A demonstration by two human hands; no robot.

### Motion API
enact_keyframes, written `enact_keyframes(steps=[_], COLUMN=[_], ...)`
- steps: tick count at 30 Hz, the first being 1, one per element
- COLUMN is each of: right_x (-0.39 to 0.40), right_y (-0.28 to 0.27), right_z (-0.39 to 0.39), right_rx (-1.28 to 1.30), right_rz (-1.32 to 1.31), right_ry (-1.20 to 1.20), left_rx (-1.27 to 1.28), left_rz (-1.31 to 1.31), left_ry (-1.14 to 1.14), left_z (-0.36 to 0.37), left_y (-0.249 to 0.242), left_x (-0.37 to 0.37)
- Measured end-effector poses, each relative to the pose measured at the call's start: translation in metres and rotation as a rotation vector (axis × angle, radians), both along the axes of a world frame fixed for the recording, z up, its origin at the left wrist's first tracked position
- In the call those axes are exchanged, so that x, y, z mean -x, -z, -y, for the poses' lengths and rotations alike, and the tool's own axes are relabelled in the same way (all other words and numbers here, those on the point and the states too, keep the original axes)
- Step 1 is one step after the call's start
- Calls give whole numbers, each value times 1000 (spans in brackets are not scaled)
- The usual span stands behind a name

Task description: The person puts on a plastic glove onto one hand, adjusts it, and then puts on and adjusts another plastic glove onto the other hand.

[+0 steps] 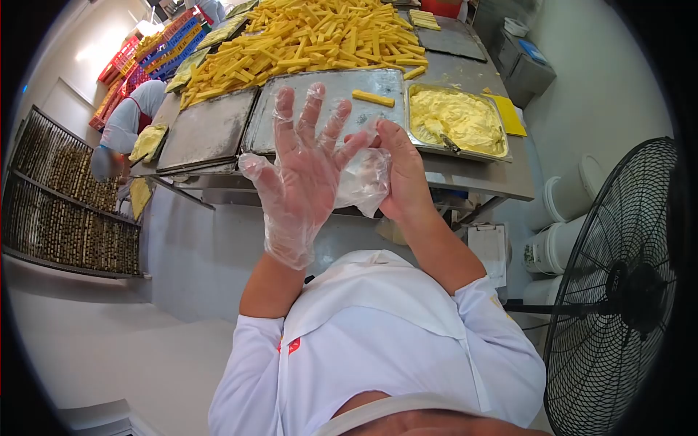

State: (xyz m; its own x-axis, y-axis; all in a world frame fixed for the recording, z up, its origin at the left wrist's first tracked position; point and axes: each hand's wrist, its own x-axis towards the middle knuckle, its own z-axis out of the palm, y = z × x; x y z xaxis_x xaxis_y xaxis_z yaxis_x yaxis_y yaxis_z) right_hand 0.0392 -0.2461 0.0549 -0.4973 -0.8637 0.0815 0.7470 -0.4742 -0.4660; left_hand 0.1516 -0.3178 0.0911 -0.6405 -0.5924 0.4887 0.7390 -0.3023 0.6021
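Observation:
My left hand [302,178] wears a clear plastic glove, palm towards me, with its fingers spread apart. My right hand [403,167] has no glove on it and pinches crumpled clear plastic, which looks like a second disposable glove [363,182], beside the left little finger. The right fingertips meet the tip of that little finger. Behind the hands lies a metal tray [262,109] with a single yellow stick [373,98] on it. To the right, a metal pan [465,152] holds pale yellow cream [458,120] with a utensil handle [449,144] sticking out.
A big heap of yellow sticks [313,36] covers the back of the steel table [516,171]. Another tray [207,131] lies at left. A co-worker [134,116] bends beside coloured crates [174,47]. A black fan [618,283] and white buckets [571,189] stand at right, a rack [73,196] at left.

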Motion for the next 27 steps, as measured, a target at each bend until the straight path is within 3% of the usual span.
enact_keyframes(steps=[8, 16, 22, 27], right_x=[-5, -20, -32, -18], right_y=[7, 4, 7, -5], right_z=[1, -4, 2, -4], right_rx=[-78, -45, -96, -76], right_rz=[-184, -113, -183, -104], right_ry=[137, 135, 202, 79], left_rx=[40, 19, 128, 69], left_rz=[44, 5, 8, -76], left_ry=[-25, 35, -285, -122], left_z=[-11, -11, -21, -8], left_y=[-7, -7, 1, 0], left_x=[3, 3, 19, 10])
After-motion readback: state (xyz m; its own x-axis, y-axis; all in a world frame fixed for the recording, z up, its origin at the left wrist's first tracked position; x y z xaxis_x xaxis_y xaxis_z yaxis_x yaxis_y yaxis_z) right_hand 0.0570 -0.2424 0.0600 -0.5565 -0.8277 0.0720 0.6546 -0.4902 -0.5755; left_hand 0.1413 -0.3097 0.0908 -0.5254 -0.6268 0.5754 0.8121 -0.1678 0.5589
